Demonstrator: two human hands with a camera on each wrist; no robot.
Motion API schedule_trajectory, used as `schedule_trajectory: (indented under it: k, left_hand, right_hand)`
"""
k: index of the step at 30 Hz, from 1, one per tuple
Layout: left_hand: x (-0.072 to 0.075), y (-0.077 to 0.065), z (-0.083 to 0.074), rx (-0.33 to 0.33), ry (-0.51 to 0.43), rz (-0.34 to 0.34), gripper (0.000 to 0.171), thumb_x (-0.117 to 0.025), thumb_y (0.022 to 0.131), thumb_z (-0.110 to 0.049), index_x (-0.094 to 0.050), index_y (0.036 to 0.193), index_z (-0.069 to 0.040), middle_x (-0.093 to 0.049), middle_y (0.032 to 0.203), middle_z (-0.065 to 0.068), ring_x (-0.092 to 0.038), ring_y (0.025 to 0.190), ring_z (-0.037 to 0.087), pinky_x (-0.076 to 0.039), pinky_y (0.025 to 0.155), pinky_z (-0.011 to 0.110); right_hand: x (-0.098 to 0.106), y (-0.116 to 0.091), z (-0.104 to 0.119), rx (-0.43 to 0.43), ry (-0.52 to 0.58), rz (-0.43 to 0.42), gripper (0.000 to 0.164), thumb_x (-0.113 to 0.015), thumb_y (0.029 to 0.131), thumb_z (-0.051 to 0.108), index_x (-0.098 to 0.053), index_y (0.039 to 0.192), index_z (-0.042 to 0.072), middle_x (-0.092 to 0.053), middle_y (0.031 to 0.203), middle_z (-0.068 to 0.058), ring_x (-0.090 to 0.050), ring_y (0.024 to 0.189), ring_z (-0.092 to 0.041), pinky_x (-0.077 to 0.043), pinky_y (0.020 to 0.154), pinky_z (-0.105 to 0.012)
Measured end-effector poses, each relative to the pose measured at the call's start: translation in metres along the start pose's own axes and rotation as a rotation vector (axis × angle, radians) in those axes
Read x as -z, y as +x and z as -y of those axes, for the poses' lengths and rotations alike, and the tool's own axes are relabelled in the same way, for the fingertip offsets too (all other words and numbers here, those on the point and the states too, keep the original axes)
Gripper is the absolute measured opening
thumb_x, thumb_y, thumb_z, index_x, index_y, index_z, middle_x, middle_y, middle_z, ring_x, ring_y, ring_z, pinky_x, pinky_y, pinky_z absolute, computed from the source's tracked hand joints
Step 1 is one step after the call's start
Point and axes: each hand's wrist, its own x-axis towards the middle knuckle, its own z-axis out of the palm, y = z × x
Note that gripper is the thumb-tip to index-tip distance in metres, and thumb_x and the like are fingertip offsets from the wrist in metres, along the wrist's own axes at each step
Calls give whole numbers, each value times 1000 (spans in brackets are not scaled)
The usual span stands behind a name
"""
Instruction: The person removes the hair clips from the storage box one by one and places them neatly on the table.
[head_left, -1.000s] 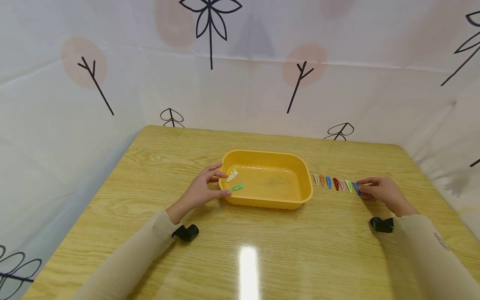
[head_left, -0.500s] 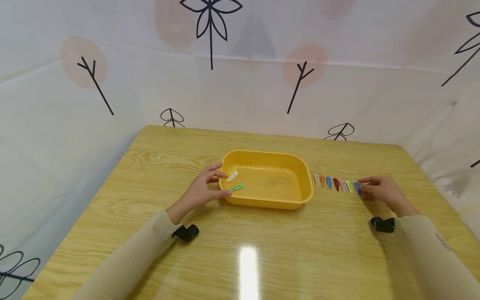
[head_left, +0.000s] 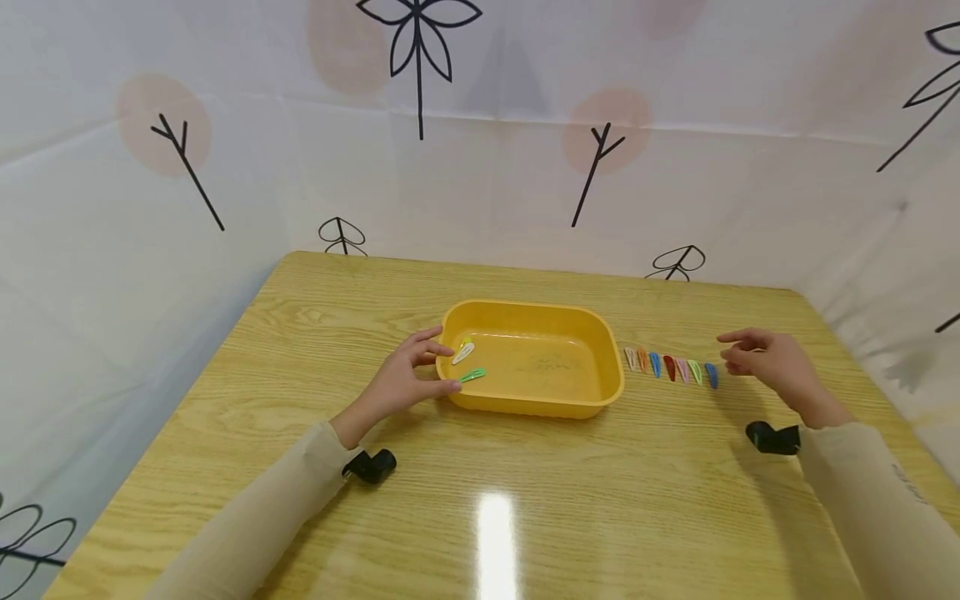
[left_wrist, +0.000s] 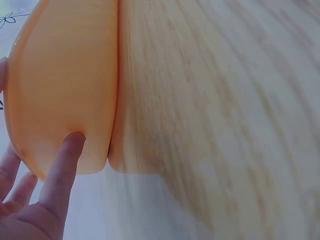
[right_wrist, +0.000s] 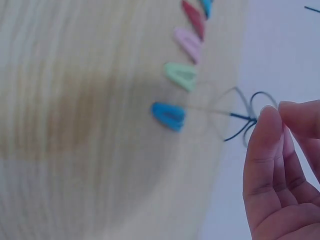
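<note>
My left hand [head_left: 401,383] grips the left end of a yellow plastic tray [head_left: 536,406], fingers at the rim and thumb near the front corner. In the left wrist view one finger presses the tray's outer wall [left_wrist: 75,75]. Inside, by that hand, lie a white hair clip [head_left: 462,354], a green hair clip [head_left: 473,375] and a partly covered yellow one. My right hand [head_left: 776,371] hovers just right of a blue hair clip [head_left: 712,376], the last in a row. Its thumb and forefinger tips come close together, with nothing seen between them.
Left of that blue clip, the row continues with light green [head_left: 696,372], pink [head_left: 682,371], red [head_left: 670,369], blue [head_left: 656,364], orange [head_left: 642,360] and beige [head_left: 630,358] clips. A wood-grain table [head_left: 600,500] bears everything. Patterned white cloth [head_left: 495,192] hangs behind and at both sides.
My right hand has let go of the blue hair clip at the row's right end and lifted away, up and to the right. The left hand and tray keep their place.
</note>
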Motion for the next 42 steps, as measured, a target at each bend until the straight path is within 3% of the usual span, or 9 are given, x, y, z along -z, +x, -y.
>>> schedule_trajectory:
  k: [7,12,20,29,42]
  left_hand:
    - [0,0,0,6,5,-1,50,-80,75,-25,-62,116,-3,-30,148,1,-51,113,31,-49,88,37]
    - [-1,1,1,2,0,-1,50,-80,75,-24,-62,116,-3,-30,148,2,-51,113,32,-49,89,36]
    - [-2,-1,-1,9,1,-7,50,-80,75,-24,-62,116,-2,-31,147,3,-51,113,32,-49,89,37]
    - [-1,-1,0,20,0,-11,51,-80,74,-26,-62,116,-4,-31,147,1,-51,114,31,-48,89,37]
    - [0,0,1,1,2,-11,51,-80,75,-25,-62,116,-3,-30,148,3,-50,114,31,-48,90,38]
  right_hand:
    - [3,-1,22,59,-18,-37,40,-53,96,20,-49,125,-8,-60,93,-15,-63,73,-9,-54,65,-23]
    - [1,2,38,70,-22,-41,39,-55,95,20,-51,124,-7,-61,90,-4,-61,71,-4,-52,63,-20]
    - [-5,5,58,85,-38,-32,37,-55,95,21,-53,123,-4,-63,94,-10,-61,71,-3,-52,63,-21]
    - [-14,10,82,102,3,-15,36,-57,94,21,-55,121,-2,-63,91,-6,-62,73,-6,-53,65,-21]
    - [-34,21,115,182,19,25,33,-59,93,20,-57,119,-1,-62,93,-13,-62,74,-11,-53,67,-21]
